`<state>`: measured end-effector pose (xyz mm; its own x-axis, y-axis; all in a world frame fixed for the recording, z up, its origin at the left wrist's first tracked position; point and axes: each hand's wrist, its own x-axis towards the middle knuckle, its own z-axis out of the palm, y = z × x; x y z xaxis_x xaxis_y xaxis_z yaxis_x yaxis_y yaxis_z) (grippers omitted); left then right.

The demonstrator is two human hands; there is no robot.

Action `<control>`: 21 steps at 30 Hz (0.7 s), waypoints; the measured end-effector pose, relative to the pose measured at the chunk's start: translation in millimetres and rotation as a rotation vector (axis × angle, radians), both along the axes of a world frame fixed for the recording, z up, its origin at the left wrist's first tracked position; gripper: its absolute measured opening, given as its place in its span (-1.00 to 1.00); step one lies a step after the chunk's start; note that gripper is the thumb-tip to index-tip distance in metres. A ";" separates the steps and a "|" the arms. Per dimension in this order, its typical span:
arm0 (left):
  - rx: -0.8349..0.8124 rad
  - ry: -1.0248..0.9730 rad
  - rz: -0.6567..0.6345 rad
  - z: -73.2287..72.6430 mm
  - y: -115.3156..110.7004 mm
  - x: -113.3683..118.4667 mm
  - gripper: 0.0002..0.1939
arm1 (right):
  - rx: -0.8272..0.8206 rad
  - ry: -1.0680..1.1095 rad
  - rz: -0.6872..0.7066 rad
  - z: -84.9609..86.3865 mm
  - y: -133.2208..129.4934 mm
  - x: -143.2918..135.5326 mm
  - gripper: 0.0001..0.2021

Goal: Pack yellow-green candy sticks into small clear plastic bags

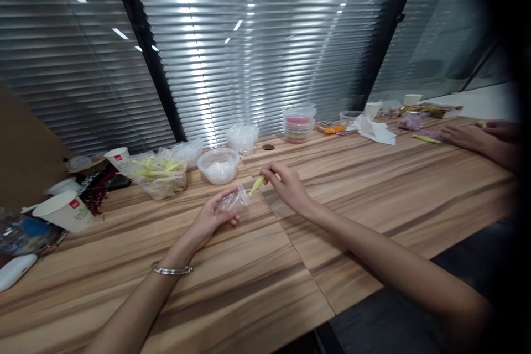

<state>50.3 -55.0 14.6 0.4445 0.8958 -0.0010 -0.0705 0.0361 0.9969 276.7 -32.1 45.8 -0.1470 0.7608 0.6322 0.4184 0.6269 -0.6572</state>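
Observation:
My left hand (213, 214) is closed round a small clear plastic bag (234, 201) above the wooden table, its mouth facing right. Between the fingertips of my right hand (286, 185) is a slim yellow-green stick-like piece (256, 184). The piece slants down, and its lower tip is at the bag's mouth; whether it is inside I cannot tell. Just beyond my hands stands a round clear tub (219, 166) with white contents. To its left, a clear bag (162, 176) holds several similar yellow-green pieces.
Paper cups (66, 211) and a white computer mouse (16, 272) lie at the left. Stacked clear tubs (298, 123), an orange packet (329, 128) and crumpled tissue (375, 130) line the back. At the right, another person's hands (473, 137) are near a yellow-green piece (426, 139).

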 end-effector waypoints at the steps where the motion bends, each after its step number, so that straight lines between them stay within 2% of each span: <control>1: 0.002 0.000 -0.014 0.7 -0.7 0.0 -0.25 | -0.017 0.006 0.020 -1.5 -1.4 -2.0 -0.73; 4: 0.010 -0.004 -0.033 1.7 -1.5 -0.2 -0.25 | -0.119 0.087 0.103 -8.5 -1.1 -7.5 -0.73; 8: 0.005 -0.011 -0.046 1.4 -0.9 -0.2 -0.23 | -0.450 0.362 0.295 -23.6 5.1 -12.5 -0.72; 11: 0.011 -0.003 -0.068 0.9 -0.9 0.7 -0.26 | -0.612 0.416 0.419 -38.5 6.1 -17.5 -0.69; 16: 0.031 0.025 -0.070 -2.5 0.1 0.7 -0.32 | -0.584 0.288 0.469 -53.6 0.1 -24.5 -0.74; 21: 0.028 0.010 -0.039 -4.6 1.5 -0.1 -0.35 | -0.459 0.201 0.480 -50.8 -3.2 -25.3 -0.80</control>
<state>50.3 -53.5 10.0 0.4790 0.8776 0.0193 -0.0598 0.0107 0.9982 251.4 -35.3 -5.0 -0.4480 0.8379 0.3118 0.0067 0.3519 -0.9360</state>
